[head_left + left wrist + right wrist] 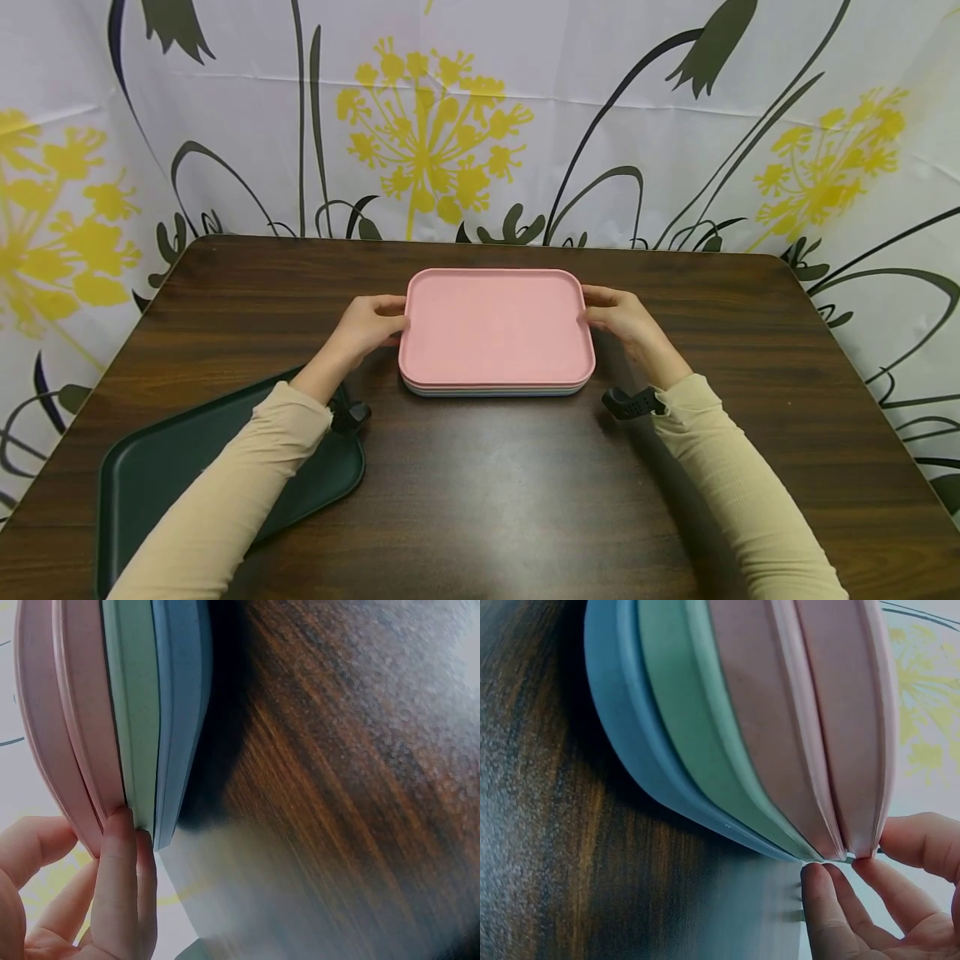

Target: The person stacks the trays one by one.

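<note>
In the middle of the table sits a stack of rectangular trays with rounded corners. A pink tray (497,325) tops it, over a second pink tray (88,712), a green tray (133,712) and a blue tray (180,697). My left hand (372,323) holds the left edge, thumb at the top pink rim, fingertips against the sides of the trays below. At the right edge my right hand (618,315) does likewise: thumb on the top rim, one fingertip at the pink edges, others beside the lower trays (682,712).
A larger dark green tray (172,450) lies at an angle on the left of the wooden table (480,500), partly under my left forearm. Each wrist wears a black strap (633,403). Behind the table hangs a white flower-patterned cloth (585,67).
</note>
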The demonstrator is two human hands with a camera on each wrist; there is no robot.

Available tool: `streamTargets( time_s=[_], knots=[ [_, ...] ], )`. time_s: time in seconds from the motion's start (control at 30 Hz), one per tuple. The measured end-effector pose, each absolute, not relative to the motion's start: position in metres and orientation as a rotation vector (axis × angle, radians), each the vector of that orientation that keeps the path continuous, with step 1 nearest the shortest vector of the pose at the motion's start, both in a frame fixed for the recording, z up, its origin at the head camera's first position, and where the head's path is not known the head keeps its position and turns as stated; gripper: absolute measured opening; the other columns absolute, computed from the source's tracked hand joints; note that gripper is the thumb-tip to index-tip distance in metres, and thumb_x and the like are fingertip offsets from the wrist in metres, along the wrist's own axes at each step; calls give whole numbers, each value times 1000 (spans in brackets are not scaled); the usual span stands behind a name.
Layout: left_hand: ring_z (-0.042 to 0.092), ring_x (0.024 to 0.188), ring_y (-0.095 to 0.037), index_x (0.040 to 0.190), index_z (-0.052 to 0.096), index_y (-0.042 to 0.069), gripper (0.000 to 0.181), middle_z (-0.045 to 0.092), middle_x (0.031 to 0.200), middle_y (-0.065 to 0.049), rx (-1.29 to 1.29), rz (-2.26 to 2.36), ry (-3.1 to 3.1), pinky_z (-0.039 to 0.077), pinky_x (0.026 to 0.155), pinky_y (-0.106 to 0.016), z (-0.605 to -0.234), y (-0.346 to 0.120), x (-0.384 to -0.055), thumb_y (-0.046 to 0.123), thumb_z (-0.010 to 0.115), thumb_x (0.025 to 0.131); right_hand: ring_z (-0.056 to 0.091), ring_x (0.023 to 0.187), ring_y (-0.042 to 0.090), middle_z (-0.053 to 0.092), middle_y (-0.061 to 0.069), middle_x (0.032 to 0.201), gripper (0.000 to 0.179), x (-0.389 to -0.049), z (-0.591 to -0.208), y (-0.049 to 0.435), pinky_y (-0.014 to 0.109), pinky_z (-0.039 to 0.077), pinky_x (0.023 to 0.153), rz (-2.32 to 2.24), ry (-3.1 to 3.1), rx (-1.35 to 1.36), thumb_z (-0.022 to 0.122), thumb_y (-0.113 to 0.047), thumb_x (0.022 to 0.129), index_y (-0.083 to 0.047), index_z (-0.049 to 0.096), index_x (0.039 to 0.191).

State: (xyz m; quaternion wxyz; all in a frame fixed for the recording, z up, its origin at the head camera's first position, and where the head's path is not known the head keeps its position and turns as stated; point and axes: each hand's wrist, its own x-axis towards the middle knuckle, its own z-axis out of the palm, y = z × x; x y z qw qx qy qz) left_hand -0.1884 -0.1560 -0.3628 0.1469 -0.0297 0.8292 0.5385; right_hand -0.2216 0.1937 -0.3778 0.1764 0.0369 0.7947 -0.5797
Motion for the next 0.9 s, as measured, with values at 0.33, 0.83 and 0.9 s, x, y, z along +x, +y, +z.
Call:
streamTargets(
  time_s=[0.33,0.83,0.9],
  knots=[
    [56,112,-27,138,44,-8,48,47,141,-26,-101,1550,2375,57,90,-34,-362,-155,-187,4,51,92,54,100,7,42,19,147,58,-220,-377,193,34,42,109,-1645,2241,93,53,-3,88,-1,39,144],
    [55,116,-31,140,42,-7,50,49,138,-28,-83,1545,2373,55,93,-38,-362,-156,-187,5,53,92,55,98,4,43,19,147,57,-220,-378,193,31,43,107,-1643,2233,95,53,-3,89,0,40,144],
    [55,117,-32,140,41,-7,51,49,138,-28,-80,1550,2368,55,93,-39,-363,-157,-187,4,53,92,55,96,3,43,19,147,56,-220,-378,193,24,46,101,-1645,2232,88,53,-3,89,0,39,144]
  ],
)
